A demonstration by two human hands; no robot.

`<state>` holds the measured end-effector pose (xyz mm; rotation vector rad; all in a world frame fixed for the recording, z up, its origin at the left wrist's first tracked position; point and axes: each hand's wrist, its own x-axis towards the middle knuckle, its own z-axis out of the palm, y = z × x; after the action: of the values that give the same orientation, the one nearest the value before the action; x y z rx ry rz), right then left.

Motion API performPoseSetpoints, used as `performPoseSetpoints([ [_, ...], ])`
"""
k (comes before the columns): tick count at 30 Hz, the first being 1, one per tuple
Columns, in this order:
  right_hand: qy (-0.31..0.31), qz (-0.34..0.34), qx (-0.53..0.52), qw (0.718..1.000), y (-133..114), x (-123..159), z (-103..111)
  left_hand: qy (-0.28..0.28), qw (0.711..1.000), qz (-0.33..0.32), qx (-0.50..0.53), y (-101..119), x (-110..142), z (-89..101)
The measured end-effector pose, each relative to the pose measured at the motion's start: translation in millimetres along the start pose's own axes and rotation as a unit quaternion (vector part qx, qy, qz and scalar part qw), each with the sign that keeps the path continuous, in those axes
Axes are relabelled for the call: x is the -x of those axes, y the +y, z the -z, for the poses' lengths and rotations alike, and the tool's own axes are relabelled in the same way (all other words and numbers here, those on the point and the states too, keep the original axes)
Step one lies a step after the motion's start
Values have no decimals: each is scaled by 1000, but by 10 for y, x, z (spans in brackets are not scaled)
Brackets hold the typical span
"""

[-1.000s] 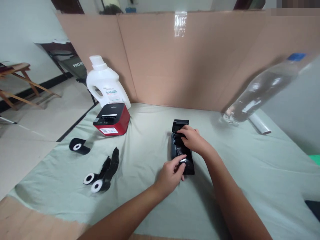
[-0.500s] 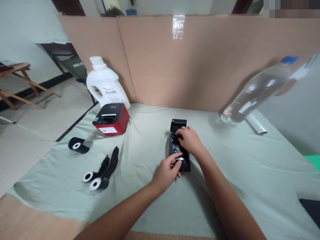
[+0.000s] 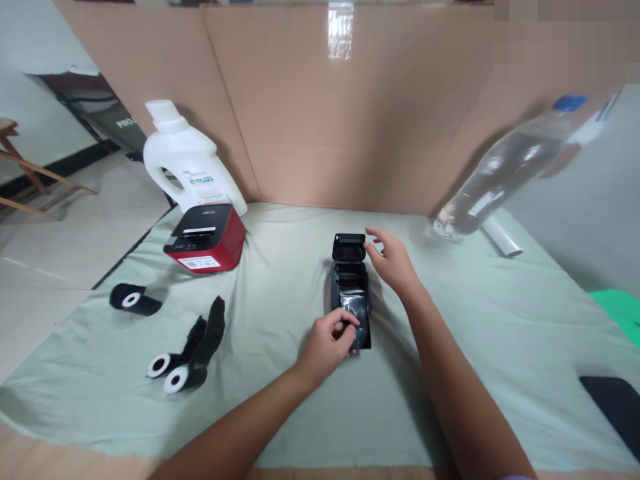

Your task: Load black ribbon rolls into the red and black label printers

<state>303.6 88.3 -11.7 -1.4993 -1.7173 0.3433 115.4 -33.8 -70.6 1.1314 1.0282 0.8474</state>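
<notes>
A small black card-terminal-like device (image 3: 334, 283) lies on the cloth with its flip-up lid (image 3: 349, 247) raised at the far end. A glossy black paper strip (image 3: 354, 305) runs from its roll bay down over the front and past the near edge. My left hand (image 3: 330, 337) is closed at the strip's near end, thumb and fingers pinched on it; the fingertips are partly hidden. Close to the lid's right edge is my right hand (image 3: 393, 260), its fingers apart and holding nothing. Whether a fingertip touches the lid, I cannot tell.
Left on the pale green cloth (image 3: 280, 280) are a red and black box-shaped printer (image 3: 205, 239), a white jug (image 3: 193, 160) and several black paper rolls (image 3: 131, 299). A water bottle (image 3: 505, 173) leans right against the cardboard screen (image 3: 350, 133), near a silver tube (image 3: 503, 238).
My right hand has moved from inside the device's bay up and right to beside the lid, its fingers spreading. The left hand stays at the near end. The view has tilted down.
</notes>
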Motion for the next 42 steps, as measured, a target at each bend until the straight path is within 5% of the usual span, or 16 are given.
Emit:
performPoseSetpoints([
  [6,-65,16,-35,997,-81,3,49,-10,1000,3,-14,53,11,-2],
  [13,-257,-23,11,966,-245,114,295,-7,1000,7,-24,123,21,-10],
  [17,-267,-44,45,962,-301,145,208,-11,1000,10,-27,133,10,-6],
  [23,-301,-185,12,935,-244,114,68,-9,999,14,-30,134,12,0],
  [32,-275,-171,31,946,-95,169,23,-14,999,-2,-38,105,-3,2],
  [42,-255,-206,166,930,-680,353,-158,-31,996,-43,-74,-1,-51,24],
])
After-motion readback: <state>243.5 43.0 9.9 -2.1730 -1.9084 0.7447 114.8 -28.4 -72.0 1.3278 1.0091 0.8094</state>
